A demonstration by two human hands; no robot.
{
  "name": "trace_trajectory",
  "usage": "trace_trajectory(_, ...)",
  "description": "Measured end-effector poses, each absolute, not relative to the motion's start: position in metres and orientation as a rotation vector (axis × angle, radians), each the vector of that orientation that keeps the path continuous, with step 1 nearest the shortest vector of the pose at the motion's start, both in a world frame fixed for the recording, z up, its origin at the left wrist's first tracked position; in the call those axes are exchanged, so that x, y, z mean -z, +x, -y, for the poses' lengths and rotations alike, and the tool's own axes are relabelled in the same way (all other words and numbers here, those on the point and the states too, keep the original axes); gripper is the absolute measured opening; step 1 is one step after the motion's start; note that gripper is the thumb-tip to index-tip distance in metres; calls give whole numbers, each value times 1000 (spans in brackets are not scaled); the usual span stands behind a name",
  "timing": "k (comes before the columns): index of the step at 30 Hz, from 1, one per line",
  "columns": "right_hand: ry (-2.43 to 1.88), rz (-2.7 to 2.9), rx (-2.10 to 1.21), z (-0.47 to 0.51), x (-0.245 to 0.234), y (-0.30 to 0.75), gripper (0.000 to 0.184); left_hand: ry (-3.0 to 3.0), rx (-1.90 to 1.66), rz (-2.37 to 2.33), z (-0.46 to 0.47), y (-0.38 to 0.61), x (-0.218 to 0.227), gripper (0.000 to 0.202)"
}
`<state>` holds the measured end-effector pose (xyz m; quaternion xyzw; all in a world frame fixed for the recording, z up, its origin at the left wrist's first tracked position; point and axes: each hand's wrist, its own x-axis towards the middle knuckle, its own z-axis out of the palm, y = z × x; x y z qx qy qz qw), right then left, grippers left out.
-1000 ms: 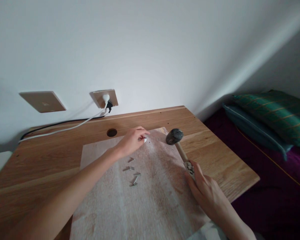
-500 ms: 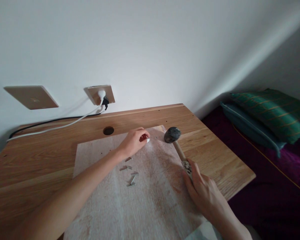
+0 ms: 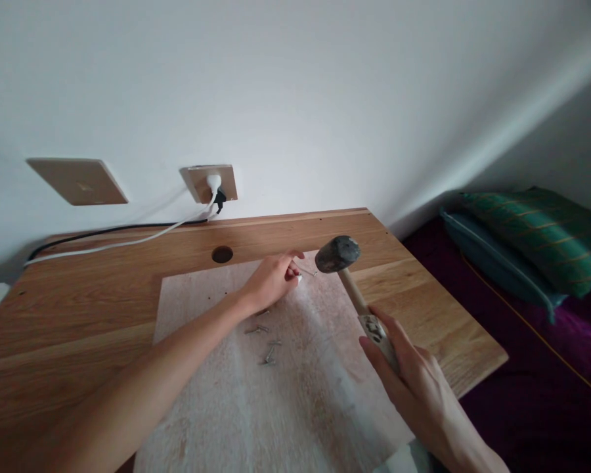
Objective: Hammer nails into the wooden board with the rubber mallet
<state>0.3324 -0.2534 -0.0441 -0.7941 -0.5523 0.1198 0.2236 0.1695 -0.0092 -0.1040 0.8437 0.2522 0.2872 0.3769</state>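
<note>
— Where is the nail [image 3: 306,270]?
— Pinched in the left hand [image 3: 270,281] at the board's [image 3: 295,407] far edge. The right hand [image 3: 404,376], clamped on the hammer [image 3: 338,254], holds its head just right of it.
— Progress?
— Apparently not driven yet; loose nails [image 3: 266,343] lie nearer on the board.

Nothing legible showed. The hammer [image 3: 350,288] carried a dark speckled patch on its handle just above the right hand [image 3: 414,387], too blurred to read. The wall plate [image 3: 77,180] and socket [image 3: 225,182] bore no readable marks.
</note>
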Motion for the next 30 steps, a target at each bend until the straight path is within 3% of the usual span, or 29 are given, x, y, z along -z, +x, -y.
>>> trace_trajectory(8, -2102, 1700, -333, 247, 45, 317, 56, 2168, -690, -723, 9, 170, 104, 62)
trace_trajectory(30, -2140, 1700, -169, 252, 52, 315, 57, 2221, -711, -648, 8, 171, 110, 60)
